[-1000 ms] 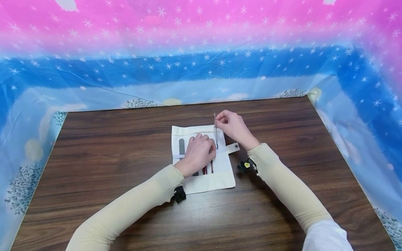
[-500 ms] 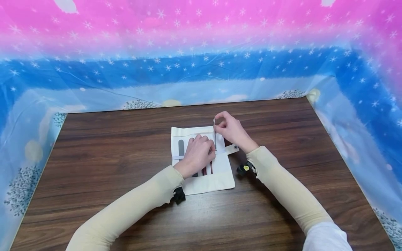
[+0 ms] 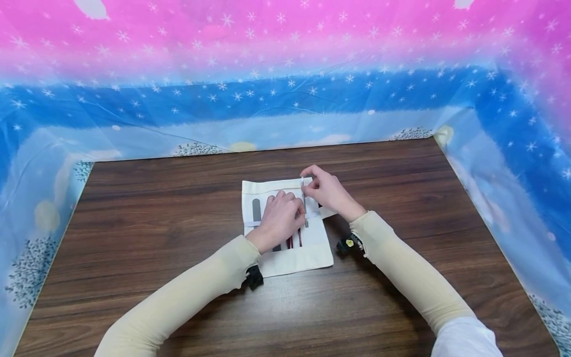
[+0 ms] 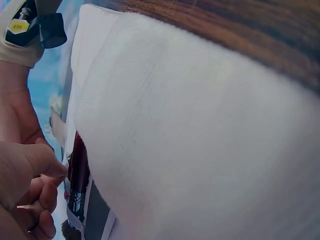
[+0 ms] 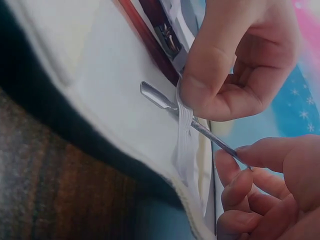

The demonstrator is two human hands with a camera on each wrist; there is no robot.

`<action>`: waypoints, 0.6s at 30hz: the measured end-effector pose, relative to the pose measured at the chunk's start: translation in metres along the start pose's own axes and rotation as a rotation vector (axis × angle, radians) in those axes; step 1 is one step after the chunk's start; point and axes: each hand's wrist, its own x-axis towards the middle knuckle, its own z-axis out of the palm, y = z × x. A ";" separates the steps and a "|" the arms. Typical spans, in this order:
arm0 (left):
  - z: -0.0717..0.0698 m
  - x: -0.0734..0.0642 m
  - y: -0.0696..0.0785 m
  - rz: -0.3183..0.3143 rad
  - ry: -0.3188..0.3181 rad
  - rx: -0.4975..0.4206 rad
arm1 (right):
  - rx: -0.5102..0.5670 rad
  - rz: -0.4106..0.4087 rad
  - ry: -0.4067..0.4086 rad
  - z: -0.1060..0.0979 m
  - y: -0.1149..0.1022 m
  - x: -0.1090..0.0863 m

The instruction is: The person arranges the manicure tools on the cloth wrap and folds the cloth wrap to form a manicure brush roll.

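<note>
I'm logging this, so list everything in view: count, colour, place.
Table: one, brown, underneath
Backdrop: one, pink/blue, behind table
Pouch: one, white, on table
Strap: one, white, pouch's right
Elastic band: one, white, across pouch
Metal tool: one, silver, through elastic band
Slim tools: at least two, dark red, in pouch
Flat tool: at least one, grey, in pouch
Sleeves: two cream, one white, foreground
Wrist cameras: two, black, by sleeves
Left grip: one, pinching elastic band
Right grip: one, pinching metal tool
</note>
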 end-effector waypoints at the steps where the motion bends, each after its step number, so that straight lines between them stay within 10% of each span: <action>1: 0.000 0.000 0.000 0.001 0.001 0.002 | -0.006 0.003 -0.005 0.000 0.000 0.000; 18: -0.001 -0.001 0.001 -0.002 -0.005 0.010 | -0.101 0.026 -0.065 0.002 0.000 -0.006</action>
